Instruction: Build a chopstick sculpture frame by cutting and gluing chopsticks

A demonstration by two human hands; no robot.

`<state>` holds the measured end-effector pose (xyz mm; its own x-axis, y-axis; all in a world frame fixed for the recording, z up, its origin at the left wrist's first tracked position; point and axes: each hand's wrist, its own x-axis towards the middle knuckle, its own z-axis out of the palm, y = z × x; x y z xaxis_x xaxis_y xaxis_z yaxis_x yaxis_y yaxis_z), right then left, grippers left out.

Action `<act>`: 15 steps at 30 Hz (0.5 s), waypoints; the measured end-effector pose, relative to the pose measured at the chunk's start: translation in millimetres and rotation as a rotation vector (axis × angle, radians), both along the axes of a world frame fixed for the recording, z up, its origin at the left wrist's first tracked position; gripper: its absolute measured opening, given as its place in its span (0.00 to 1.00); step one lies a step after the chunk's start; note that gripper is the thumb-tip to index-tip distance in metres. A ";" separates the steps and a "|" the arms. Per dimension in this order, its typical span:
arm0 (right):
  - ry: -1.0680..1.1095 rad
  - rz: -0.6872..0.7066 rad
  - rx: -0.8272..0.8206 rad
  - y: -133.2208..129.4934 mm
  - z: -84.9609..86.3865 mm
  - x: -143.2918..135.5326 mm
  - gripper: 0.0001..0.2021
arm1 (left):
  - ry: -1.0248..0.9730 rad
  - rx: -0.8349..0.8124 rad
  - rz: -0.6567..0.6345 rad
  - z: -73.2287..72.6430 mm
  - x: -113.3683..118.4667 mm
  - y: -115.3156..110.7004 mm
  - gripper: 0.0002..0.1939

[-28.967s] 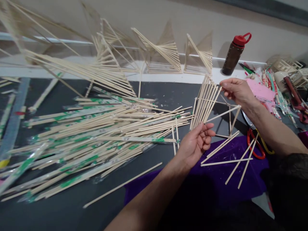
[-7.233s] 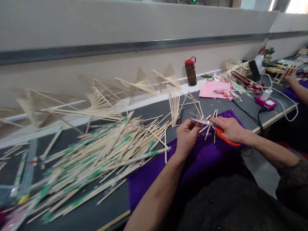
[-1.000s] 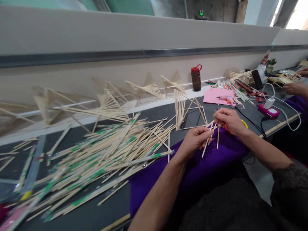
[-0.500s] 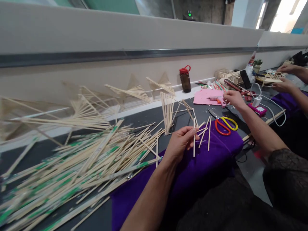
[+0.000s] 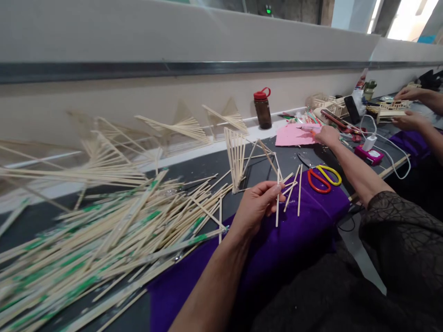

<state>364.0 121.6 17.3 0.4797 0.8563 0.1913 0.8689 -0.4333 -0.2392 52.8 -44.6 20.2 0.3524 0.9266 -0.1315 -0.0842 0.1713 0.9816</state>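
Note:
My left hand [image 5: 258, 203] pinches a short wooden stick [image 5: 278, 203] between thumb and fingers, the stick standing near upright over the purple cloth [image 5: 311, 207]. Just past its fingertips lie several more short sticks [image 5: 299, 191]. My right hand [image 5: 328, 136] reaches to the far side and is closed round the handle of a pink hot glue gun [image 5: 309, 127]; the fingers hide most of the handle. Under the gun is a pink sheet [image 5: 289, 136]. Scissors [image 5: 320, 177] with red and yellow handles lie between my hands.
A big pile of wooden sticks [image 5: 114, 235] covers the left. Fan-shaped stick models [image 5: 176, 129] stand along the wall, another stick frame [image 5: 235, 159] nearer. Behind are a red-capped bottle [image 5: 263, 110] and a magenta charger [image 5: 368, 154] with white cable. Another person's hands [image 5: 410, 120] hold a stick model.
My right hand has closed on the glue gun, which has risen and shifted slightly over the pink sheet. My left hand keeps the stick nearly still. The view has tilted slightly.

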 end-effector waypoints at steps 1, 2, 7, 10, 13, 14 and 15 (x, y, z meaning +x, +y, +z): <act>0.000 -0.012 0.019 -1.2 2.6 0.8 0.24 | 0.002 0.010 -0.002 -0.1 0.1 0.0 0.19; -0.001 -0.022 0.034 -2.8 4.6 1.6 0.24 | 0.004 0.020 -0.003 -0.3 0.1 0.0 0.19; 0.031 -0.021 0.182 -12.6 10.3 3.9 0.22 | 0.005 0.035 -0.012 -1.2 -0.5 0.0 0.18; 0.156 -0.008 0.343 -21.9 17.4 1.3 0.21 | 0.000 0.032 0.008 -0.9 -0.3 -0.1 0.17; 0.286 0.070 0.521 -40.1 28.0 -9.7 0.18 | -0.008 0.022 0.023 0.1 0.2 0.1 0.18; 0.338 0.131 0.585 -48.7 31.3 -15.7 0.17 | -0.008 0.020 0.028 0.6 0.3 0.2 0.18; 0.410 0.207 0.639 -58.4 34.2 -22.6 0.14 | -0.008 0.019 0.032 1.1 0.2 0.1 0.18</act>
<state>341.4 63.1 51.5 0.4611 0.7194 0.5194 0.7055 0.0577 -0.7063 53.1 -44.5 21.3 0.3237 0.9396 -0.1108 -0.0967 0.1494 0.9840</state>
